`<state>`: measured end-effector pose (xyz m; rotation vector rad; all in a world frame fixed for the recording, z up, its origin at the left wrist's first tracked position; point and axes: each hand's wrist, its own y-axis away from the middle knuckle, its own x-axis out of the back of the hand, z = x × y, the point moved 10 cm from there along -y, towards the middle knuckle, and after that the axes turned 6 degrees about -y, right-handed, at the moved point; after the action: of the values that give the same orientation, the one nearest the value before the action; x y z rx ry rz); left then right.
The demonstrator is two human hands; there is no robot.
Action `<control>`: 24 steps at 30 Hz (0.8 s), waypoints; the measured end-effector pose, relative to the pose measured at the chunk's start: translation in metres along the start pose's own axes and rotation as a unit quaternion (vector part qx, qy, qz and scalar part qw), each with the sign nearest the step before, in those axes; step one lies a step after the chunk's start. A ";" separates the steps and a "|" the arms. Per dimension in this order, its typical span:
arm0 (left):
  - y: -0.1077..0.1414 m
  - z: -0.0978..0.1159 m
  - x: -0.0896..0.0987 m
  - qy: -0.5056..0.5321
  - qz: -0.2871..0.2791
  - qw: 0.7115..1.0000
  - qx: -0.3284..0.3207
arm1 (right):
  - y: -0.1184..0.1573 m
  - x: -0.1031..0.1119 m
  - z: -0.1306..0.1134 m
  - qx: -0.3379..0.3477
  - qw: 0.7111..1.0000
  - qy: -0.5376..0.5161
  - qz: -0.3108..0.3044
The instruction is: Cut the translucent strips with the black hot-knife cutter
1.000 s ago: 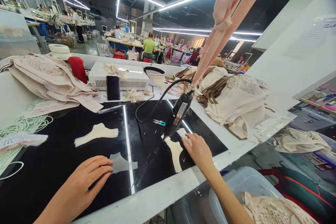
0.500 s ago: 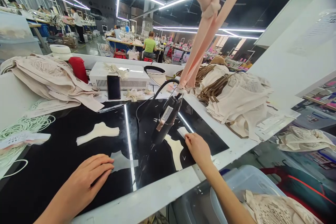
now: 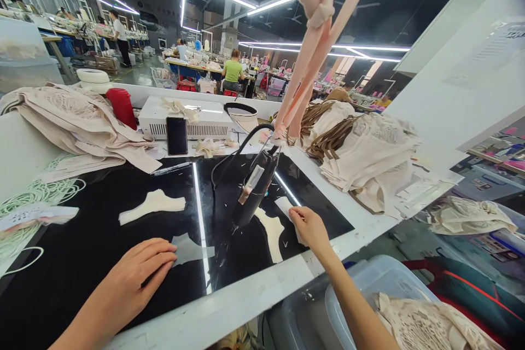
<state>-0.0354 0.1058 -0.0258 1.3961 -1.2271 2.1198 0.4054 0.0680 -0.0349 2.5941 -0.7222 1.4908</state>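
Observation:
My left hand (image 3: pixel 141 270) lies on the black tabletop with its fingers stretched out, the tips on the edge of a thin grey translucent piece (image 3: pixel 191 248). My right hand (image 3: pixel 309 227) pinches a white strip of material (image 3: pixel 283 205) between thumb and fingers; part of the strip is hidden beneath the hand. Left of that hand rests a cream cut-out piece (image 3: pixel 271 232). A similar cream piece (image 3: pixel 151 205) lies farther back on the left. Between the hands, a black cylindrical tool (image 3: pixel 254 188) with a cable hangs tilted from knotted pink fabric (image 3: pixel 305 60).
A phone (image 3: pixel 177 135) leans on a white vented box (image 3: pixel 205 117). Beige garments (image 3: pixel 77 120) and pale green cord (image 3: pixel 45 197) lie left; more garments (image 3: pixel 369 147) are piled right. Below the table edge stands a clear plastic bin (image 3: pixel 385 273). Other people work in the background.
The right hand's white strip has lifted and turned slightly, with more of it showing below the fingers. My left hand stays at the grey piece. The view has shifted a little.

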 end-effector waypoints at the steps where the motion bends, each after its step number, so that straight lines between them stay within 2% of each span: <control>1: 0.000 0.000 0.000 0.001 -0.001 1.000 0.000 | 0.000 -0.001 0.001 -0.004 1.000 -0.008 0.000; 8: -0.001 0.000 0.002 0.002 0.009 1.000 -0.010 | -0.001 0.001 0.002 -0.006 0.999 -0.049 0.001; 13: -0.002 0.001 0.006 0.004 0.016 1.000 -0.008 | 0.005 0.030 -0.003 0.026 0.998 -0.063 0.005; 16: -0.003 0.001 0.006 0.003 0.025 1.000 -0.006 | 0.017 0.042 -0.007 0.051 0.997 -0.058 -0.023; 20: -0.006 0.002 0.008 0.005 0.033 0.999 -0.012 | 0.036 0.036 -0.011 0.074 0.993 -0.048 -0.073; 24: -0.010 0.007 0.015 0.002 0.047 0.998 -0.028 | 0.044 0.027 -0.015 0.092 0.991 -0.034 -0.090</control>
<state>-0.0321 0.1035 -0.0074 1.3331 -1.3651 2.1305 0.3857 0.0232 -0.0127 2.7689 -0.3575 1.4859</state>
